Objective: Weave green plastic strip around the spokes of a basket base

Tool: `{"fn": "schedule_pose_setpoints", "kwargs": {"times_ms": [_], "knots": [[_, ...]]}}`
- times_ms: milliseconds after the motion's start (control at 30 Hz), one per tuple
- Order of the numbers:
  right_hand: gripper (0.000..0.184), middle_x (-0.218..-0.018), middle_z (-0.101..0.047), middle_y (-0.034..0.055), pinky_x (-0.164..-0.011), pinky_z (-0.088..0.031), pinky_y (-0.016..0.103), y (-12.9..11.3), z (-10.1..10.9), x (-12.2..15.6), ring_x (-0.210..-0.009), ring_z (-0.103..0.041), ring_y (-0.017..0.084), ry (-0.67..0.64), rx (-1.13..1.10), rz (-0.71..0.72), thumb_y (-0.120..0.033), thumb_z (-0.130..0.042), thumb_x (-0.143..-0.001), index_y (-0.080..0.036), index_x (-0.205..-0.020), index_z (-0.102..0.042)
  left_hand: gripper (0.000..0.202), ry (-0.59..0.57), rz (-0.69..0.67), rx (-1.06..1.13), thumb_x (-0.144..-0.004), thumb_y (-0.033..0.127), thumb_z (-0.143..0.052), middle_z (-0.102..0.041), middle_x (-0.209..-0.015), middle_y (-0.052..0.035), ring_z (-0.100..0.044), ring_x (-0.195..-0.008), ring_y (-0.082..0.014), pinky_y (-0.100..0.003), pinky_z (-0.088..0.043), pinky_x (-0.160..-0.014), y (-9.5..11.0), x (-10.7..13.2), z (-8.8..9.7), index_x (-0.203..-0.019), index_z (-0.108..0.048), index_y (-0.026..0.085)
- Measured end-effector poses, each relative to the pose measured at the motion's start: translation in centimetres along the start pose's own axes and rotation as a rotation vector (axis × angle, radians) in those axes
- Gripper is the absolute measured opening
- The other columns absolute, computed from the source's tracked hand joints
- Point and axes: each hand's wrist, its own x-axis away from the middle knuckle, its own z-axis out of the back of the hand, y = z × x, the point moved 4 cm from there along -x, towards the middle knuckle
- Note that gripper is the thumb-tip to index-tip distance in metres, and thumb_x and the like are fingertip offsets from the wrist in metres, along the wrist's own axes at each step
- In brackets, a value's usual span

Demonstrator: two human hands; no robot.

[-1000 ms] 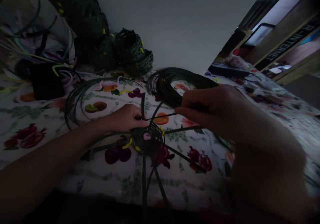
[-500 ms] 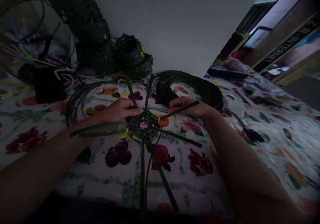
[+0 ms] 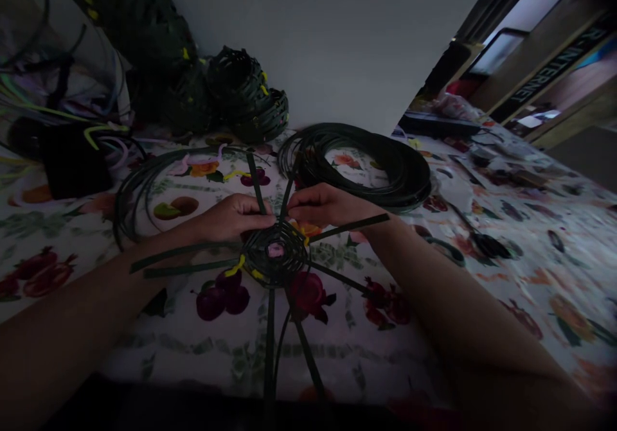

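A small round woven base (image 3: 276, 254) of dark green strips lies on the fruit-print cloth (image 3: 366, 347), with flat spokes radiating outward and yellow ties at its rim. My left hand (image 3: 231, 216) rests at the base's upper left edge, fingers closed on a spoke and the thin weaving strand. My right hand (image 3: 328, 205) is at the upper right edge, fingers pinched on the thin dark strand beside a spoke. Both hands nearly touch above the base.
A large coil of dark strip (image 3: 366, 164) lies behind my right hand. Finished dark baskets (image 3: 245, 97) are stacked against the wall. Loose loops of strip (image 3: 144, 180) and a black object (image 3: 72, 161) sit at left; clutter lies at far right.
My right hand, first raised and pulling the strand toward the right, came down to the base and then moved left to meet my left hand. The base turned slightly.
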Motion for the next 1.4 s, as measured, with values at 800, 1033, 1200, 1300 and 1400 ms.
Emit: {"fn": "schedule_pose_setpoints", "kwargs": {"times_ms": [800,1033,1200,1300,1400], "knots": [[0.026,-0.051,-0.033,-0.0113,-0.037,-0.018,0.018,1.5,-0.8,-0.6,-0.041,-0.024,0.003,0.058,-0.453,-0.007,-0.037,-0.072,-0.084,-0.017,-0.084,-0.055,0.021,0.066,-0.028,-0.004,-0.08,0.038,-0.07,-0.068,-0.072,-0.0038,-0.063,-0.063,-0.0174,-0.027,-0.049,-0.056,-0.6,0.2,0.6,-0.081,-0.071,0.018],[0.025,-0.052,-0.046,-0.0086,-0.042,-0.031,0.018,1.8,-1.0,-0.5,-0.043,-0.037,0.005,-0.038,-0.312,-0.029,-0.036,-0.07,-0.086,-0.016,-0.084,-0.054,0.016,0.014,0.036,0.034,-0.079,0.031,-0.07,-0.067,-0.07,-0.0024,-0.06,-0.06,-0.0135,-0.024,-0.047,-0.058,-0.5,0.1,-0.3,-0.077,-0.069,0.015],[0.028,-0.055,-0.038,-0.01,-0.043,-0.027,0.019,2.3,-1.2,-0.7,-0.045,-0.03,0.004,-0.109,-0.404,0.015,-0.038,-0.071,-0.086,-0.016,-0.088,-0.053,0.016,0.018,0.035,0.011,-0.079,0.031,-0.071,-0.065,-0.07,-0.0022,-0.059,-0.06,-0.0135,-0.024,-0.046,-0.056,-0.6,0.0,-0.3,-0.076,-0.069,0.016],[0.027,-0.056,-0.039,-0.0094,-0.042,-0.027,0.019,2.4,-1.2,-0.8,-0.046,-0.031,0.004,-0.058,-0.41,-0.003,-0.036,-0.071,-0.085,-0.016,-0.088,-0.055,0.02,0.018,-0.02,-0.028,-0.08,0.036,-0.071,-0.065,-0.07,-0.0028,-0.058,-0.06,-0.0141,-0.025,-0.045,-0.056,-0.6,0.0,0.1,-0.074,-0.069,0.016],[0.027,-0.059,-0.045,-0.008,-0.044,-0.03,0.019,2.2,-1.2,-0.8,-0.048,-0.036,0.005,0.012,-0.412,-0.021,-0.035,-0.074,-0.082,-0.015,-0.086,-0.057,0.024,0.012,-0.009,-0.022,-0.081,0.039,-0.07,-0.063,-0.069,-0.0033,-0.057,-0.059,-0.0137,-0.025,-0.045,-0.055,-0.8,0.0,0.3,-0.076,-0.069,0.016]]}}
